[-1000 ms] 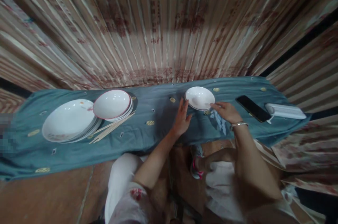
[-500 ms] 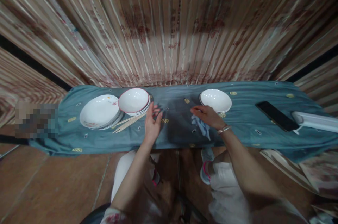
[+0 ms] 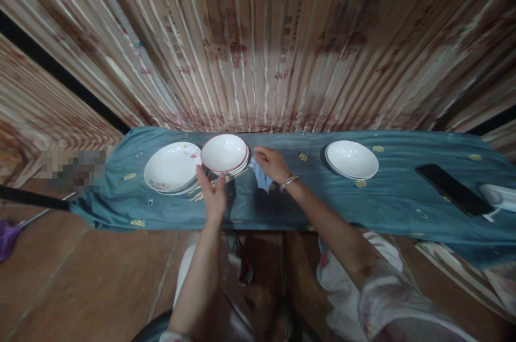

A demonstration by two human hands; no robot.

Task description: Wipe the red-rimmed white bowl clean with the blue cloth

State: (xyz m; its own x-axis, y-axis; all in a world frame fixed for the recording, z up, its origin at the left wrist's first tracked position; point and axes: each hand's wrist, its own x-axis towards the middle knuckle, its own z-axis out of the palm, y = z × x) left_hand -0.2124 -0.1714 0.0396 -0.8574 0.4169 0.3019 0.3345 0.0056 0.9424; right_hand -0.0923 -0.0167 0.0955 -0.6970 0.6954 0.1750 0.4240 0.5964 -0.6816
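My left hand [image 3: 213,191] has its thumb and fingers apart and holds nothing. It hovers over the chopsticks [image 3: 197,196], beside a stack of red-rimmed white bowls [image 3: 224,154]. To its left sits a stack of larger white plates [image 3: 171,167] with a floral pattern. My right hand [image 3: 272,163], a bracelet on its wrist, is closed on a light blue cloth [image 3: 262,176] that hangs below the fingers, just right of the red-rimmed bowls. Part of the chopsticks is hidden behind my left hand.
A stack of plain white bowls [image 3: 352,159] stands to the right on the teal tablecloth [image 3: 306,202]. Farther right lie a black phone [image 3: 453,190] and a white stand-like object [image 3: 500,197]. Behind the table hangs a striped curtain [image 3: 278,62].
My right hand has carried the cloth left, from the plain white bowls to the red-rimmed ones. My left hand has shifted left over the chopsticks. The view has turned slightly.
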